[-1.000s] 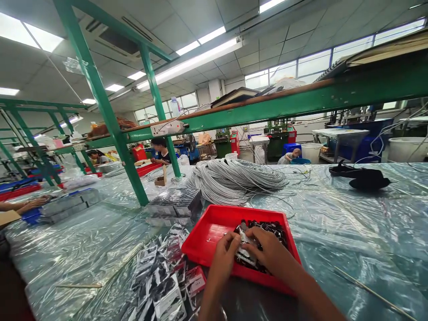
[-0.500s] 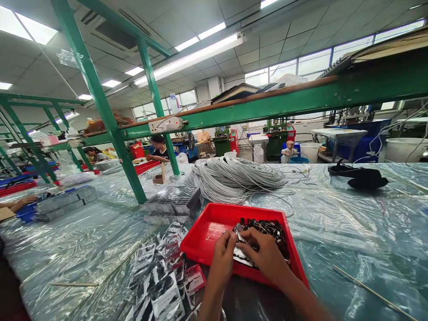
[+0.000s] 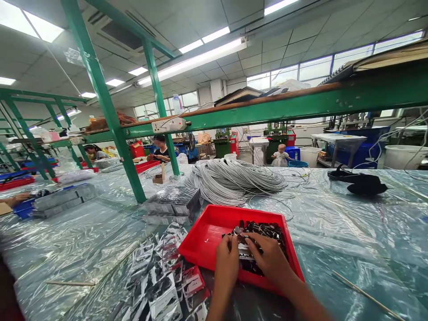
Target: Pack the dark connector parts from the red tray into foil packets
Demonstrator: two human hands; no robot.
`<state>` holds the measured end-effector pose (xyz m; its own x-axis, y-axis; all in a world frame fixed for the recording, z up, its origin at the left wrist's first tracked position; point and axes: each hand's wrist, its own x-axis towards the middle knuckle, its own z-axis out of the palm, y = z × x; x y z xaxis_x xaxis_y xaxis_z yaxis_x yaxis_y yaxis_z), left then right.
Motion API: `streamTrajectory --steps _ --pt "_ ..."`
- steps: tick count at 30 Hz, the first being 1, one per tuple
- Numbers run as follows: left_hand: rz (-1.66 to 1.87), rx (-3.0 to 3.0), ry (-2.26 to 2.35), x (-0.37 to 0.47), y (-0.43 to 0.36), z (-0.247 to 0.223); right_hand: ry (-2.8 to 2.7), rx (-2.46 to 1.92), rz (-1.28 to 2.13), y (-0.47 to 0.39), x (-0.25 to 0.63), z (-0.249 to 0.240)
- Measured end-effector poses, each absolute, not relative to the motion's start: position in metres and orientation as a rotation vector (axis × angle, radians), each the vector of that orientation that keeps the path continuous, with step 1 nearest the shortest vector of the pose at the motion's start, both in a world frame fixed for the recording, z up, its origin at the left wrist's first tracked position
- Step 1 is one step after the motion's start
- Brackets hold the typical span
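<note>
Over the red tray, my left hand is closed in a pinch at the left end of a small silvery packet. My right hand grips its right side, thumb and fingertips close together. Something small and dark shows at the packet's upper end between the fingers; its kind is not clear. Many small dark glossy parts fill the right part of the tray. To the left of the tray lies a heap of flat silvery, black and red packets.
Behind the tray rests a big coil of grey cable, beside stacked wrapped grey boxes. A green post and a shelf beam stand across the table. Thin sticks and a black cloth item lie right. People sit farther back.
My fingers have shifted slightly on the packet, and it now looks flatter and less bright. The view has moved a little. A small child in the background has changed posture.
</note>
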<state>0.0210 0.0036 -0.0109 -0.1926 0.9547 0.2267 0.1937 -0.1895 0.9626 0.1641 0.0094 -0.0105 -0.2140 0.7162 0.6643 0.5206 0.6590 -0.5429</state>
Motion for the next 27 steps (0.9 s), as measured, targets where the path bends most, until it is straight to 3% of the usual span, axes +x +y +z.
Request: streamTrajectory --steps 7,11,17,27 --pt "1.429 1.207 1.302 0.012 0.007 -0.007 -1.4 -1.196 0.599 0.02 0.177 -0.004" --pt "1.461 1.22 1.173 0.012 0.006 -0.004 -1.402 -1.326 0.443 0.023 0.18 -0.001" --pt "1.376 1.296 1.008 0.009 0.006 -0.004 -1.585 -1.078 1.072 0.009 0.165 0.014" --pt "1.202 1.477 0.807 0.006 -0.003 0.002 -1.411 -0.921 1.168 0.016 0.171 0.015"
